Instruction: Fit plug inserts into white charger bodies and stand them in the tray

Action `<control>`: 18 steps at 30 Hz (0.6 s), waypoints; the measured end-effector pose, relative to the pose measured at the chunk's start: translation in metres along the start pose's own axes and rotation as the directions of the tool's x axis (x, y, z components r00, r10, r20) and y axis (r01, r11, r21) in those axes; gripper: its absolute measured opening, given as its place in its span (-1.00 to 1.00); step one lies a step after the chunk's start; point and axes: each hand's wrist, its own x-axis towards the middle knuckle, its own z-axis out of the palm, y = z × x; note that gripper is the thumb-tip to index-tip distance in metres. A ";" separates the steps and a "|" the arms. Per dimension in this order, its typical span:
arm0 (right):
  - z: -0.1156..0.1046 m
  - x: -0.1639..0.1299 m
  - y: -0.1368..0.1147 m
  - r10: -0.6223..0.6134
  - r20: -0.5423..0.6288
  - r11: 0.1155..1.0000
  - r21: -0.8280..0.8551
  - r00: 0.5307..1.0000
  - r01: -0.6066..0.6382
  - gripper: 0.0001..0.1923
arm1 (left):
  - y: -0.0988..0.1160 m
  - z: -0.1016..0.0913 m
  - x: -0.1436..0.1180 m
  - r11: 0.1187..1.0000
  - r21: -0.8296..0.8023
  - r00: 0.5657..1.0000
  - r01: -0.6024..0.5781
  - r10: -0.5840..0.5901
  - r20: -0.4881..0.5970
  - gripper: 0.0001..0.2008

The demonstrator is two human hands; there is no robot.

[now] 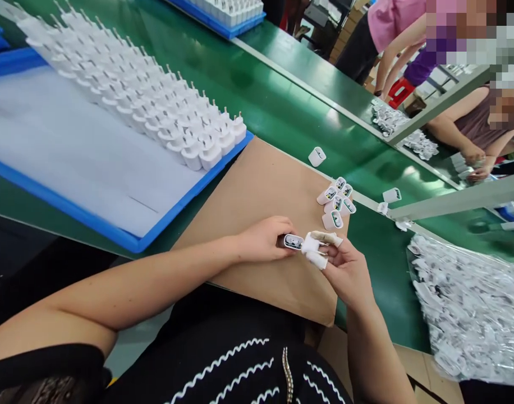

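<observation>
The person's left hand (263,238) is closed around a small white charger shell (293,242), with its fingers clamped on the body so the open end pokes out toward the other hand. The right hand (345,269) is just beside it, and its fingers (318,249) wear little white wraps, which I think keep the tips from getting sore. Those wrapped fingers are pinched together on the open end of the shell, as if pressing or fitting something there, though I cannot see what. Both hands hang just above a brown cardboard sheet (261,185) that lies on the green bench (282,106), likely a soft, clean spot to work on. Just past the fingertips sits a little pile of open shells (336,203), close by so they are easy to grab. Far off to the left of the fingers, a blue tray (72,210) holds neat rows of white chargers (147,95) standing with their pins up. To the right of the fingers lies a clear bag of small parts (467,303). Other people (471,123) work across the bench.
</observation>
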 end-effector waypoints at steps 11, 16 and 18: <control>0.006 0.010 0.013 -0.421 0.045 0.587 -0.748 0.906 0.310 -0.83 | 0.004 -0.006 0.000 0.997 -0.022 0.996 0.077 -0.076 0.038 -0.85; 0.011 0.016 0.008 -0.463 0.158 0.493 -0.772 0.872 0.402 -0.83 | 0.001 -0.006 -0.001 0.997 -0.028 0.997 0.068 -0.067 0.038 -0.88; 0.013 0.016 0.006 -0.512 0.161 0.509 -0.735 0.844 0.449 -0.81 | 0.000 -0.006 0.000 0.997 -0.027 0.996 0.074 -0.073 0.043 -0.88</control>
